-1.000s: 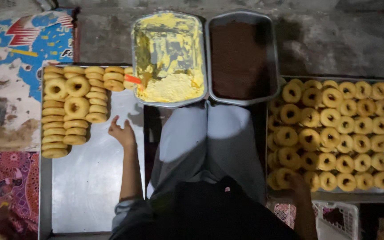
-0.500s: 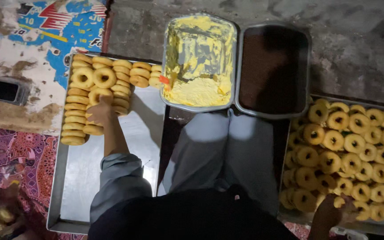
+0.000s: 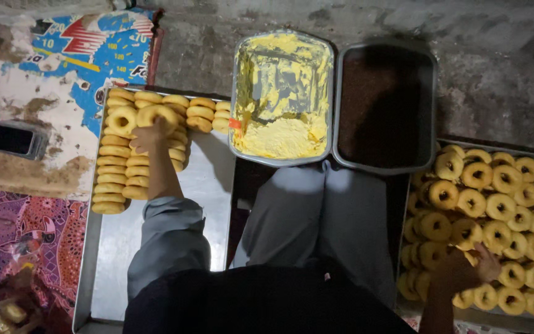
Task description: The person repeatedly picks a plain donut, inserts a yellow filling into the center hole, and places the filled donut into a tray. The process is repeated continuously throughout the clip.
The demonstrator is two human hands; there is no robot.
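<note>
Doughnut point(image 3: 156, 115) flat, perhaps under left hand point(image 3: 146, 137).

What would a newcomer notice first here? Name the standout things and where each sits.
The two metal pans at top centre stand out: one smeared with yellow cream, one filled with dark brown topping. Pale ring doughnuts fill the right tray, where the right hand rests on them. The left hand touches doughnuts stacked on edge at the far end of the left tray.
</note>
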